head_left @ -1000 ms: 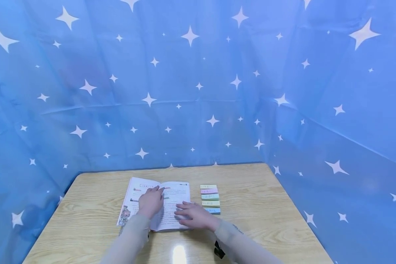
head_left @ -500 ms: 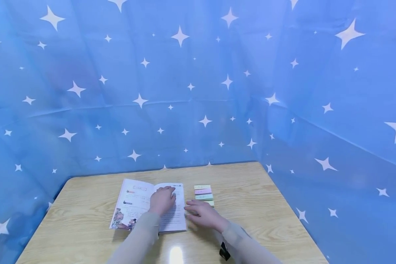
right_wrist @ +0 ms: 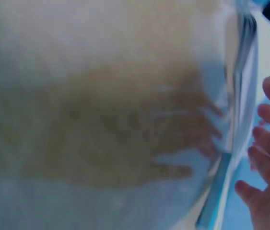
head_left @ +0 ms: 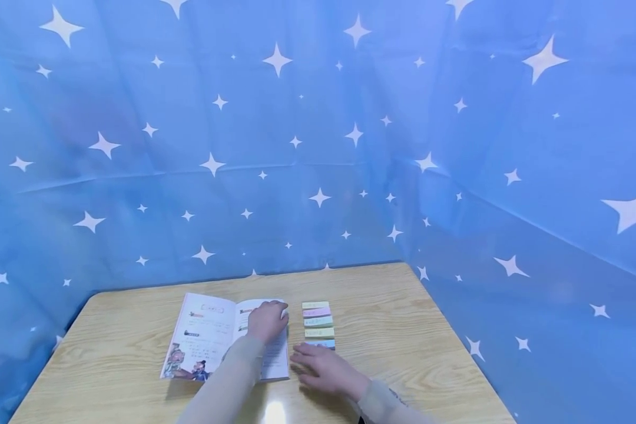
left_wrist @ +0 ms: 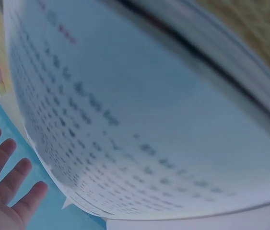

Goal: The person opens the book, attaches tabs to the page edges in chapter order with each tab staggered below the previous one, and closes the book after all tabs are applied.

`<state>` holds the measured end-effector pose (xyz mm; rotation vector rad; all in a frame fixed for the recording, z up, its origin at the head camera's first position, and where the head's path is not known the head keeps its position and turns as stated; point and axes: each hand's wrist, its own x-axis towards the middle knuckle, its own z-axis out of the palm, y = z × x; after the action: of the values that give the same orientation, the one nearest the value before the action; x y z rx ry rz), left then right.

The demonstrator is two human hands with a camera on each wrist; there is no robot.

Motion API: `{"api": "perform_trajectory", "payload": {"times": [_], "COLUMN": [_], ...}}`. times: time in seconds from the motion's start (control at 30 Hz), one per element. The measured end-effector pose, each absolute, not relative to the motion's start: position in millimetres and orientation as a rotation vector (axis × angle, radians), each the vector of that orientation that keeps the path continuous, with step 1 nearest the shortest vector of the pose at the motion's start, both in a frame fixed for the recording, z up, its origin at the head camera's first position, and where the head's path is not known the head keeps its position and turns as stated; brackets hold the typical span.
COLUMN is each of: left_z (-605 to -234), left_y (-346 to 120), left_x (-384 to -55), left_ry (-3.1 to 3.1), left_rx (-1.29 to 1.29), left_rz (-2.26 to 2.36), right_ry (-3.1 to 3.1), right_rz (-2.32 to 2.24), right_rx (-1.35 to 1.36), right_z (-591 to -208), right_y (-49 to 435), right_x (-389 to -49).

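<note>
Relaxed, with loosely spread fingers, our left hand (head_left: 267,321) lies over the right page of one book (head_left: 212,330), near its outer edge; we cannot tell whether the fingertips press the paper. Our right hand (head_left: 328,371) is just as slack, just beside the book's lower right corner, partly hiding the lowest of five paper notes (head_left: 318,322). These thin strips, two yellow, one pink, one green and one blue, form a column right of the book. Our pale left sleeve (head_left: 224,388) blocks part of the two printed, bowed pages; two cartoon figures (head_left: 187,365) decorate the left one. Beneath, we see a wood-grained table (head_left: 403,347); behind hangs creased blue cloth (head_left: 275,118) with white four-pointed stars.
</note>
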<state>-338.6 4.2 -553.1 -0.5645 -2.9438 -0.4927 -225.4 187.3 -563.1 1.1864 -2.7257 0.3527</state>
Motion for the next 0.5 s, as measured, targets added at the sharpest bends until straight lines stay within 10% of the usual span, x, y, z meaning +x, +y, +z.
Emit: {"api": "perform_trajectory", "payload": {"times": [0.5], "left_z": [-550.7], "left_y": [13.4], "left_x": [-350.0], "left_ry": [-2.963], "left_rx": [-0.709], "left_rz": [-0.542], "right_ry": [-2.887], "right_rz": [0.463], "right_rx": [1.408], "right_z": [-570.3], "right_y": [177.2], "right_x": [-210.6]}}
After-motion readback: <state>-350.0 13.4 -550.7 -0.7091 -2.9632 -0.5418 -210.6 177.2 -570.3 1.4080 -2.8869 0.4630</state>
